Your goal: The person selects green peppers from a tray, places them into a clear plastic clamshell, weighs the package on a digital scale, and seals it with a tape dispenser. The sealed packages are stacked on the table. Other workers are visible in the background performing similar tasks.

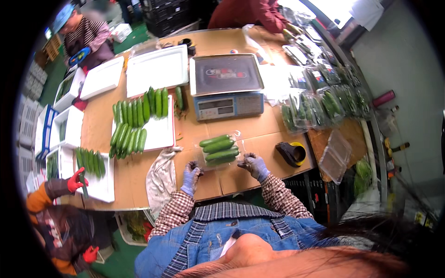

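A clear plastic container (202, 163) lies on the cardboard-covered table in front of me, with several green cucumbers (219, 146) side by side in it. My left hand (192, 176), in a purple glove with dark, soiled fingers, pinches its near left corner. At the near right corner, the bent fingers of my right hand (255, 166), gloved alike, are closed on the edge. A crumpled pale cloth (162, 173) lies just left of my left hand. To the right of my right hand sits a black tape dispenser (291, 153) with a yellow roll.
Beyond the container stands a weighing scale (226, 78). Left of it, more cucumbers (134, 113) rest on a white tray (158, 133). Packed cucumber containers (321, 104) crowd the right side; an unfilled container (335, 154) lies nearer. A co-worker's red-gloved hand (75, 180) holds a cucumber at left.
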A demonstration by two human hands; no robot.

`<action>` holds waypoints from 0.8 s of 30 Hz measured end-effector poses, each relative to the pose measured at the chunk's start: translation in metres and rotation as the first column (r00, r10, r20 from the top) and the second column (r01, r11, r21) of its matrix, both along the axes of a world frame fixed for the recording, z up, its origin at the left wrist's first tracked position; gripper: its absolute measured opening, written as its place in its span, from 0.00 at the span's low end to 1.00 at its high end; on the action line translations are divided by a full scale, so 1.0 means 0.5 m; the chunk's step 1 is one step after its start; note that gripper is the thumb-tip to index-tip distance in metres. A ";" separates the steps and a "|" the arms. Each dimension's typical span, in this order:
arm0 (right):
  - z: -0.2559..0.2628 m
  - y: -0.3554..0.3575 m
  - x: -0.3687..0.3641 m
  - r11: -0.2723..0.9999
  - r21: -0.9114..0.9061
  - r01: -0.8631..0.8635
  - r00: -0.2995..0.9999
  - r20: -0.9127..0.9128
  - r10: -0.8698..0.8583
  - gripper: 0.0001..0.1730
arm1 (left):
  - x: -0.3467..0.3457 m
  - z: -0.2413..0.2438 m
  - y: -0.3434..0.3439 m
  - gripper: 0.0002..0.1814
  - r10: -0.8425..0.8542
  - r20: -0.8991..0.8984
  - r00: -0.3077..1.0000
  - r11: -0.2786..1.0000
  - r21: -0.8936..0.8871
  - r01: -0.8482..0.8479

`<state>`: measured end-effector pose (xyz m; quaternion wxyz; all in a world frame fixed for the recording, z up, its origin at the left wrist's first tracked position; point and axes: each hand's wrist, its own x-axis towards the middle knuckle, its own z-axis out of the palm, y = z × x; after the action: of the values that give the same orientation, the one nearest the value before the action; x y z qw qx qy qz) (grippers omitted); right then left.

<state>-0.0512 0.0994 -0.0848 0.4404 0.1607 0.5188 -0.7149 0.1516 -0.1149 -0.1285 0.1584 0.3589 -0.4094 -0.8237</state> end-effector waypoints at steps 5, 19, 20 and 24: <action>0.075 -0.100 -0.144 0.976 -0.209 0.056 0.989 -0.123 -0.083 0.10 | -0.161 0.128 -0.095 0.14 -0.030 -0.164 0.986 0.989 -0.148 0.005; 0.139 -0.279 -0.488 0.966 -0.079 0.246 0.925 -0.277 -0.258 0.20 | -0.531 0.185 -0.293 0.19 -0.156 -0.032 0.987 0.939 -0.315 0.138; 0.154 -0.268 -0.498 0.979 -0.062 0.193 0.947 -0.250 -0.203 0.19 | -0.524 0.180 -0.317 0.19 -0.135 -0.034 0.990 0.904 -0.414 0.109; 0.196 -0.217 -0.528 0.953 0.045 0.299 0.827 -0.511 -0.235 0.13 | -0.479 0.209 -0.389 0.12 -0.105 -0.034 0.994 0.832 -0.550 0.069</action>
<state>-0.3151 -0.0091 0.0132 0.1756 0.0679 0.6305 -0.7530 -0.0881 -0.3096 -0.0240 0.2296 0.2533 -0.6386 -0.6894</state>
